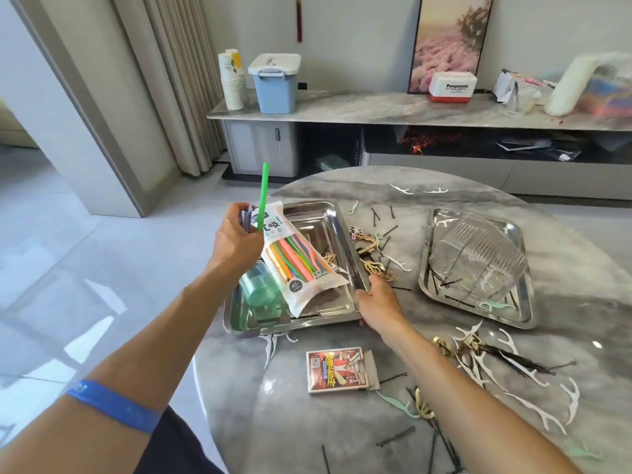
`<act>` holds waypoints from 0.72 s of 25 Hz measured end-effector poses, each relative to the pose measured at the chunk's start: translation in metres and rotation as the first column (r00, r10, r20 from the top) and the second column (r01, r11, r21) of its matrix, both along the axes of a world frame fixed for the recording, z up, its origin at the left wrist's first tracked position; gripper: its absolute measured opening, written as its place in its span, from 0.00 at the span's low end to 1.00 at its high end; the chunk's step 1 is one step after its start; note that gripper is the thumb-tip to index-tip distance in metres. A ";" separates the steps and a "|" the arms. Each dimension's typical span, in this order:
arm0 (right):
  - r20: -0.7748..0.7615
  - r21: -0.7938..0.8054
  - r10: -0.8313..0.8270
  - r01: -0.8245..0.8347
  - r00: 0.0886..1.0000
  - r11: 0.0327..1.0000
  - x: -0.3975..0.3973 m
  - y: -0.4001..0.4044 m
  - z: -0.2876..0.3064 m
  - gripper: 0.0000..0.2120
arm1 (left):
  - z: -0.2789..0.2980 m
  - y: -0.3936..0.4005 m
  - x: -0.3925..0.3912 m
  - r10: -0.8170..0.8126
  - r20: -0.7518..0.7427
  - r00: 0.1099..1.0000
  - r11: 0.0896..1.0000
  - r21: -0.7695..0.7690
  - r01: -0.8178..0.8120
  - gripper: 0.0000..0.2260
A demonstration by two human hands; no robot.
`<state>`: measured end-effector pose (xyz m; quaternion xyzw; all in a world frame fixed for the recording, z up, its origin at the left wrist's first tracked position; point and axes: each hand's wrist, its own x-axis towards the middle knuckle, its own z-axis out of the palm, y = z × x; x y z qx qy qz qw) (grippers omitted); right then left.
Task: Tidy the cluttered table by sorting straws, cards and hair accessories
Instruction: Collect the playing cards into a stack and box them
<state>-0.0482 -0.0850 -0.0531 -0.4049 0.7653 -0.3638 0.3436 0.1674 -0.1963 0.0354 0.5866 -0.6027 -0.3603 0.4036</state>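
My left hand (237, 239) grips the top of a clear bag of coloured straws (297, 260) and lifts it over the left steel tray (337, 230). A single green straw (263, 196) sticks up out of that hand. My right hand (378, 304) holds the tray's right rim near its front corner. A card box (338, 370) lies on the marble table (564, 241) in front of the tray. Gold hair clips (376, 268) and black bobby pins (526, 366) lie scattered to the right.
A green-lidded container (261, 289) sits in the left tray. A second steel tray (525, 314) at the right holds a clear plastic box (478, 258) and some pins. White and green floss picks (547, 415) litter the table. A sideboard stands behind.
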 end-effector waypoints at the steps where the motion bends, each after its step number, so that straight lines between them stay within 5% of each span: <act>1: 0.005 0.025 -0.001 0.001 1.000 1.000 -0.002 -0.001 0.001 0.07 | -0.002 0.002 -0.001 -0.032 0.017 0.999 0.999 0.025 0.031 0.19; 4: -0.293 0.132 0.102 -0.065 0.951 0.989 -0.008 0.001 0.008 0.06 | -0.009 0.011 -0.010 -0.109 0.055 0.993 0.991 0.086 0.104 0.21; 7: -0.660 0.061 0.106 -0.087 0.744 0.994 -0.020 0.016 0.015 0.14 | -0.008 0.024 -0.026 -0.241 -0.018 0.970 0.957 0.161 0.241 0.20; 9: -0.709 -0.192 0.011 -0.208 0.705 0.959 -0.029 0.026 0.028 0.14 | -0.005 0.038 -0.041 -0.356 -0.059 0.933 0.909 0.208 0.360 0.20; 11: -0.710 -0.290 0.073 -0.385 0.701 0.876 -0.035 0.029 0.045 0.27 | -0.002 0.054 -0.057 -0.492 -0.109 0.864 0.822 0.268 0.502 0.19; 12: -0.732 -0.257 0.140 -0.460 0.667 0.850 -0.036 0.029 0.052 0.29 | 0.000 0.063 -0.065 -0.559 -0.154 0.815 0.761 0.295 0.578 0.19; 14: -0.768 -0.176 0.195 -0.494 0.610 0.852 -0.039 0.030 0.060 0.19 | 0.001 0.080 -0.078 -0.651 -0.214 0.728 0.663 0.305 0.683 0.18; 16: -0.757 -0.171 0.168 -0.440 0.632 0.882 -0.054 0.038 0.059 0.06 | 0.001 0.092 -0.089 -0.651 -0.295 0.699 0.641 0.280 0.715 0.17; 18: -0.763 -0.071 0.225 -0.425 0.606 0.902 -0.075 0.054 0.052 0.07 | 0.002 0.100 -0.094 -0.533 -0.448 0.717 0.669 0.295 0.682 0.11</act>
